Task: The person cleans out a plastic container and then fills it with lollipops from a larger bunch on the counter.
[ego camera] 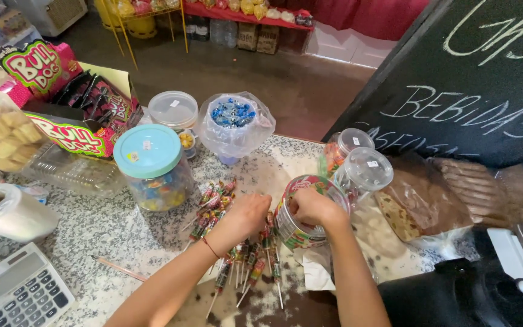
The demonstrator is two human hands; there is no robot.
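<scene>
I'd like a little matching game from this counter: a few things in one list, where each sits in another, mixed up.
Things:
1. calculator
2. lollipops
3. teal-lid jar
4. right hand

Places:
A. in the mouth of the tilted tin
B. near left corner of the counter
C. spread flat under the left hand
D. upright, in front of the pink candy box

Pairs: 1-B, 2-C, 3-D, 4-A
</scene>
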